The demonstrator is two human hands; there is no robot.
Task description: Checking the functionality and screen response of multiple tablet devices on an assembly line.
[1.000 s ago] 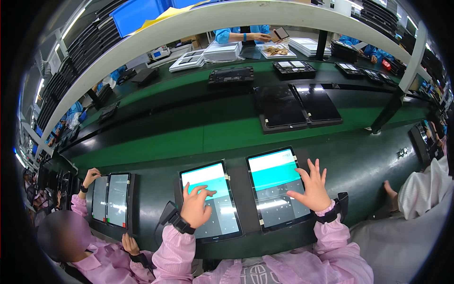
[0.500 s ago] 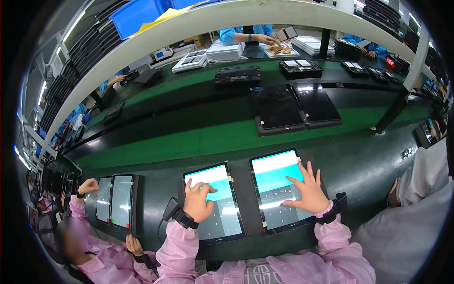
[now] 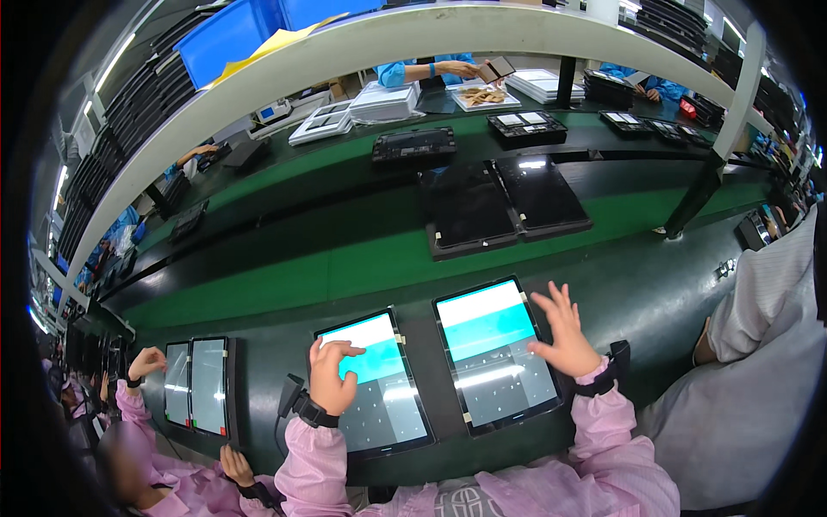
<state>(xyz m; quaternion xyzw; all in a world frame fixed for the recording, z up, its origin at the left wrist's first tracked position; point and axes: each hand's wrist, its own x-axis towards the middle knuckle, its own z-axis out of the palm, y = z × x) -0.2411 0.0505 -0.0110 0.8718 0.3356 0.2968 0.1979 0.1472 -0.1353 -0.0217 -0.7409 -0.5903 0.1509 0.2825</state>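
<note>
Two lit tablets lie side by side on the dark green bench, each showing white, turquoise and grey bands. Over the left edge of the left tablet [image 3: 392, 422] is my left hand [image 3: 330, 379], its fingers partly bent and apart, holding nothing. I cannot tell whether a fingertip touches the glass. My right hand [image 3: 566, 334] hovers at the right edge of the right tablet [image 3: 493, 383], fingers spread, with nothing in it. Black straps circle both my wrists above pink sleeves.
At left, a person in pink reaches a hand [image 3: 148, 363] to two grey-screened tablets [image 3: 208, 383]. Dark screen panels [image 3: 469, 207] lie beyond on the green strip. A white frame [image 3: 413, 36] arches overhead; a dark post [image 3: 696, 194] stands at right. Someone in grey [image 3: 732, 405] sits close right.
My right hand has drawn back from over the right tablet's screen to its right edge. My left hand has moved toward the left tablet's left edge. The whole view has shifted somewhat.
</note>
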